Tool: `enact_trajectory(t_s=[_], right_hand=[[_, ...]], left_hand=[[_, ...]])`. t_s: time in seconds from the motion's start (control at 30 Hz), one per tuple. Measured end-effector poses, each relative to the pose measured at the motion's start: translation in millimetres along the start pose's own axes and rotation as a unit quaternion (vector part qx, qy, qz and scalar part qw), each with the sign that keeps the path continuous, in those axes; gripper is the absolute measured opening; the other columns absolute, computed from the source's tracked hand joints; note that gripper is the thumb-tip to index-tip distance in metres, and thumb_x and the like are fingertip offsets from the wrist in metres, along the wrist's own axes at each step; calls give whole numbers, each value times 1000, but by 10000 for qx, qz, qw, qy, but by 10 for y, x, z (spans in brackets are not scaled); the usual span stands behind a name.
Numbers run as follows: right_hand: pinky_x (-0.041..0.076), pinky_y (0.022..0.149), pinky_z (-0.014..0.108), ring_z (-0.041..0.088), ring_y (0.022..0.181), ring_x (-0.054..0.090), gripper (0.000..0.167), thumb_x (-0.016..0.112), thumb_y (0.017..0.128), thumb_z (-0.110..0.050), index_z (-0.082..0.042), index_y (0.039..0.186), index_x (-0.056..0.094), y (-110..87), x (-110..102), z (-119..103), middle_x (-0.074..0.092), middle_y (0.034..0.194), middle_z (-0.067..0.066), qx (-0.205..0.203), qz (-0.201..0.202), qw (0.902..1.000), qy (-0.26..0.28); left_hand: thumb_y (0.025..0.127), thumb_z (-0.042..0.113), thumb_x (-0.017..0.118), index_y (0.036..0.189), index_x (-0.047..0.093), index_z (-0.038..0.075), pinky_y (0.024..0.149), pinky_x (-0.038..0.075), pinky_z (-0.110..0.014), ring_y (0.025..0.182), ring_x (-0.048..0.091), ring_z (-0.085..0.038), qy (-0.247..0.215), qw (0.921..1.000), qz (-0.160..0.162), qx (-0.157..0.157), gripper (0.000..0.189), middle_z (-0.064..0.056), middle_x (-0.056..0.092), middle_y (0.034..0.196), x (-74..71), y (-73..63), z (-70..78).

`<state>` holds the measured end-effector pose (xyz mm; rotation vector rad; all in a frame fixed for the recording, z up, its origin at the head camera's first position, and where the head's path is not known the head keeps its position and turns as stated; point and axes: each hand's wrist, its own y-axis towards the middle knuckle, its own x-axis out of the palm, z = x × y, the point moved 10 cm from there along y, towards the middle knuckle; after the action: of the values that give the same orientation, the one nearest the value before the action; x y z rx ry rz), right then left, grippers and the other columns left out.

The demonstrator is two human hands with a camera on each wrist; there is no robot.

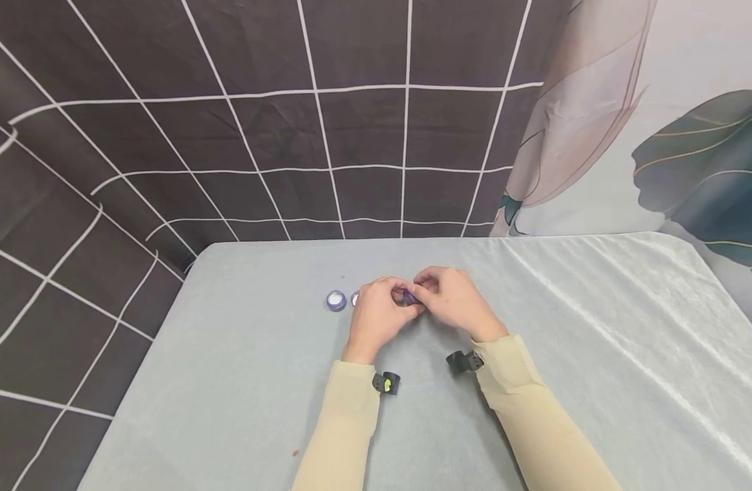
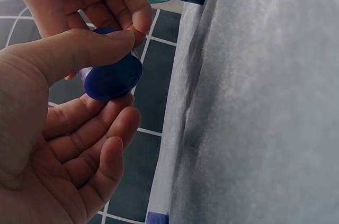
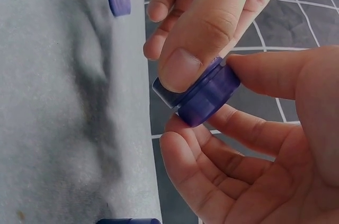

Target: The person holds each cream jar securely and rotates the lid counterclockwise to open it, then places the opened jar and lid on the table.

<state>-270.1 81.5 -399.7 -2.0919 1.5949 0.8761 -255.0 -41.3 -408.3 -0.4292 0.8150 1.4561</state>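
Head view: a person's left hand [image 1: 381, 314] and right hand [image 1: 452, 296] are gripping one small purple jar [image 3: 209, 97] between them, over the tabletop [image 1: 228, 382]. Both hands are curling in on it, the left thumb pressing on a darker, thinner part while the right thumb and fingers are pinching the thicker purple part by its sides. A seam is showing between the two parts; whether they are fully joined, the pictures are not revealing.

By its look, the jar is likely weighing little and feeling stiff, with a glossy wall that could be turning slippery under dry fingertips. Its rounded sides are offering the surest hold, thumb opposing fingers on each part; squeezing only at the edges could be letting it tilt or slip.

Farther out, a second jar [image 1: 336, 300] is standing on the tabletop to the left of the hands, with a third jar [image 1: 354, 298] sitting just beside it, mostly hidden by the left hand. Pale sleeves [image 1: 536, 409] are covering the arms, and a dark, white-gridded backdrop [image 1: 364, 198] is hanging behind, with a floral curtain [image 1: 587, 143] filling the right.
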Motion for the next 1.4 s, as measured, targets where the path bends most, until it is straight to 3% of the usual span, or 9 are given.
enact_trajectory(t_s=[0.23,1.4], right_hand=[[51,70,33,11,75,66,21,67,94,-23,-4,101,74,4,9,-45,74,84,0,-229,-47,9997,-69],[52,71,32,11,76,64,19,70,92,-15,-5,108,73,3,-18,-63,72,86,-1,-636,-252,9974,-240]], left_hand=[[72,33,88,99,78,16,74,52,-28,78,66,-7,26,10000,29,-9,34,5,73,88,-11,-8,-9],[74,30,88,101,77,13,76,54,-28,81,68,-8,-69,9999,-65,-78,34,3,74,94,16,2,1]])
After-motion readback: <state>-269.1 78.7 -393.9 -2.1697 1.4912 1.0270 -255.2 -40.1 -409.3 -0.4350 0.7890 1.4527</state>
